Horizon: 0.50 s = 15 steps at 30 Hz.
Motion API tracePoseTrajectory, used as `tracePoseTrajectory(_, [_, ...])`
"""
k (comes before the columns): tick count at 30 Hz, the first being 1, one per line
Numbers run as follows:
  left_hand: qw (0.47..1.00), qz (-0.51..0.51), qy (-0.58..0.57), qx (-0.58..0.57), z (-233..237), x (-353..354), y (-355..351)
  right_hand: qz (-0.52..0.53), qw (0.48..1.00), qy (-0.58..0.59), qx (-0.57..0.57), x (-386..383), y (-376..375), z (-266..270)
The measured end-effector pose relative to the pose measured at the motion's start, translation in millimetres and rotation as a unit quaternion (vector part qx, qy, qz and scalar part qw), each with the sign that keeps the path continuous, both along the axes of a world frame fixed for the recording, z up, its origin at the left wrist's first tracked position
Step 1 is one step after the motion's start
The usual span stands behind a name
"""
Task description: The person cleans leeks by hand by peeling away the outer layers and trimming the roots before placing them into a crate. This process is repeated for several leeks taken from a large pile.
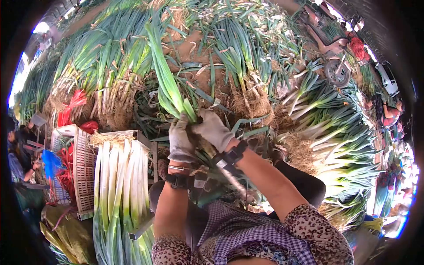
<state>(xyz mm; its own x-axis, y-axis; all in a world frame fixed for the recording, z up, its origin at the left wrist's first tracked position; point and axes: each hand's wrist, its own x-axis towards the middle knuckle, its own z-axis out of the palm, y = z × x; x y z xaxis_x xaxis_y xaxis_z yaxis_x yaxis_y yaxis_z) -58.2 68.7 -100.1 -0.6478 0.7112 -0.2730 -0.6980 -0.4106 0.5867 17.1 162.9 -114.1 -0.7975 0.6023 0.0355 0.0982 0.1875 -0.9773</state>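
Nearest the camera: one checked apron (247, 238) and two patterned sleeves, with both forearms raised ahead of the body. Each wrist carries one dark strap.

Hands: two, both gloved. The left hand (181, 142) is closed tight around the lower stalk of one leek (165, 79). The right hand (214, 130) is curled over the same stalk just beside it, with the fingers wrapped and the two gloves touching.

Item held: a single leek, at centre frame and tilted up and to the left. Its leaves are bright green, long and flat, and fan out above the gloves. The base is hidden inside the grip (root end cannot be assessed).

Left of the arms: one stack of trimmed leeks (119, 185), laid parallel with white shafts running into pale green. About seven shafts show on top, but overlap prevents an exact count. One white slatted crate (83, 172) stands against the stack, with red ties (73, 106) beyond it.

Further out: untrimmed heaps (110, 57) of leeks cover the ground on all sides, with straw-coloured roots facing the worker. They are too many to count.

Far edge: one scooter (333, 57) at upper right, and one seated person (391, 112) at the right margin.
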Motion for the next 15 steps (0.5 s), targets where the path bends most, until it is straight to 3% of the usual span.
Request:
tracePoseTrajectory(3, [0.997, 0.058, 0.047, -0.009, -3, -11, -6, -0.106, 0.991, 0.013, 0.077, -14, -33, -1])
tracePoseTrajectory(6, [0.988, 0.099, 0.083, -0.083, -14, -12, -12, -0.148, 0.988, -0.019, 0.031, -7, -58, 8])
tracePoseTrajectory(7, [0.988, 0.104, 0.069, -0.094, -6, -16, -16, -0.144, 0.976, -0.055, 0.153, 2, -65, 12])
tracePoseTrajectory(10, [0.989, 0.137, 0.032, -0.042, 9, -30, -28, -0.078, 0.992, -0.079, 0.058, 53, -74, 10])
tracePoseTrajectory(12, [0.995, 0.1, 0.016, -0.005, 2, -40, -38, -0.026, 0.972, -0.22, 0.083, 114, -63, -4])
tracePoseTrajectory(13, [0.997, 0.078, 0.017, 0.017, 3, -42, -42, 0.077, 0.959, -0.262, 0.074, 146, -42, -21])
tracePoseTrajectory(15, [0.998, 0.023, 0.016, 0.055, 6, -36, -47, 0.152, 0.931, -0.32, 0.091, 171, -32, -26])
